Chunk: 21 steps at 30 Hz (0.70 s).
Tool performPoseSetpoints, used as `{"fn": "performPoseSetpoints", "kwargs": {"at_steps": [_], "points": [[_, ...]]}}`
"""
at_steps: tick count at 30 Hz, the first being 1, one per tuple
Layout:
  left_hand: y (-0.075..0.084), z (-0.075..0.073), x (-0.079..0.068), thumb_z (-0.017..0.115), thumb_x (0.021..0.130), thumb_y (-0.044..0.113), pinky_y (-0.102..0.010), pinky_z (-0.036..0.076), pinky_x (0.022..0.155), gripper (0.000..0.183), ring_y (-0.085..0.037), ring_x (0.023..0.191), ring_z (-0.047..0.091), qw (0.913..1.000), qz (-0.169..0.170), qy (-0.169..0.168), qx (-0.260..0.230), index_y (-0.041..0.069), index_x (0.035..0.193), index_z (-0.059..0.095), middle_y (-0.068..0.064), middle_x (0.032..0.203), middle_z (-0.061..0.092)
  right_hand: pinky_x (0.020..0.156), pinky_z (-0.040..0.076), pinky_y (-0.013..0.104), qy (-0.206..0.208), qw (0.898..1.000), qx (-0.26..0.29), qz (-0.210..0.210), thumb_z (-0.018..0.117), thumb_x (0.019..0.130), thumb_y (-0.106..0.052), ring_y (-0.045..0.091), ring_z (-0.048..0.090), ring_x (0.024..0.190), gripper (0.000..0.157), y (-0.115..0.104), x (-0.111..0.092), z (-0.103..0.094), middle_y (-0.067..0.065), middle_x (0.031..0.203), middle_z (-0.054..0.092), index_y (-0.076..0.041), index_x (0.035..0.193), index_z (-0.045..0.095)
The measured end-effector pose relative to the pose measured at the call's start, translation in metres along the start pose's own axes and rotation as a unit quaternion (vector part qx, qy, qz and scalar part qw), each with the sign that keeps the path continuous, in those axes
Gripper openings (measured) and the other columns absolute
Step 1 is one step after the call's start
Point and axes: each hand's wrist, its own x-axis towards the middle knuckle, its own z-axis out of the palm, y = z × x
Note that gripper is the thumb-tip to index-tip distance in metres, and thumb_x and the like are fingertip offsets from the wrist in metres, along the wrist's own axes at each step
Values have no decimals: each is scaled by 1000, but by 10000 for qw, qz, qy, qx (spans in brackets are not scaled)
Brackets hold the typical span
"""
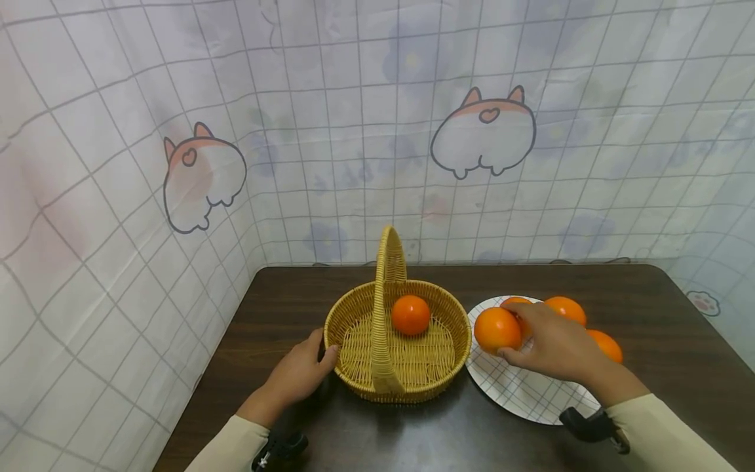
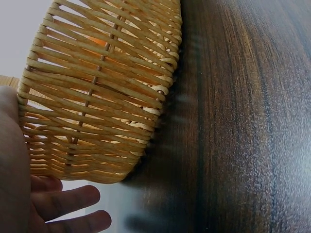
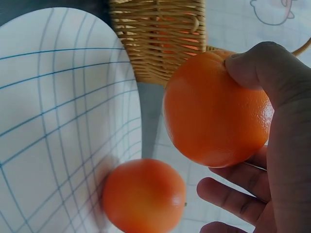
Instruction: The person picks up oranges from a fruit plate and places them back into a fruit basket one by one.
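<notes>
A yellow wicker basket [image 1: 407, 387] with a tall arched handle stands on the table, one orange [image 1: 410, 314] lying inside it. My left hand [image 1: 297, 373] holds the basket's left rim, thumb over the edge and fingers along the outer wall. In my right hand [image 1: 557, 344] is another orange [image 3: 216, 111], gripped between thumb and fingers above the left part of a white plate [image 1: 545, 403] with a checked pattern. Behind that hand, a further orange [image 3: 144, 196] rests on the plate.
Two more oranges, one at the back [image 1: 566, 309] and one at the right [image 1: 606, 345], show beyond my right hand, partly covered by it. The plate sits close to the basket's right side on the dark wooden table [image 1: 295, 288]. A checked curtain [image 1: 354, 164] hangs behind and to the left.
</notes>
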Motion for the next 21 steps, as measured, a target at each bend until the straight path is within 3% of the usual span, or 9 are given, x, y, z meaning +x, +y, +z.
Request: {"fn": "performPoseSetpoints", "kwargs": {"at_steps": [10, 21], "points": [[-1, 0, 0, 50, 108, 41, -50, 51, 88, 60, -20, 108, 65, 10000, 37, 24, -21, 3, 153, 39, -6, 122, 66, 72, 57, 49, 161, 9999, -4, -56, 82, 80, -57, 30, 66, 96, 84, -2, 6, -5, 20, 131, 62, -5, 141, 57], [-1, 1, 0, 50, 108, 40, -49, 51, 88, 60, -19, 107, 65, 10000, 42, 5, -62, 2, 154, 38, -5, 121, 66, 70, 55, 46, 171, 9997, 193, -9, 79, 82, -60, 29, 64, 96, 86, -11, 14, -9, 20, 130, 61, -5, 144, 55]]}}
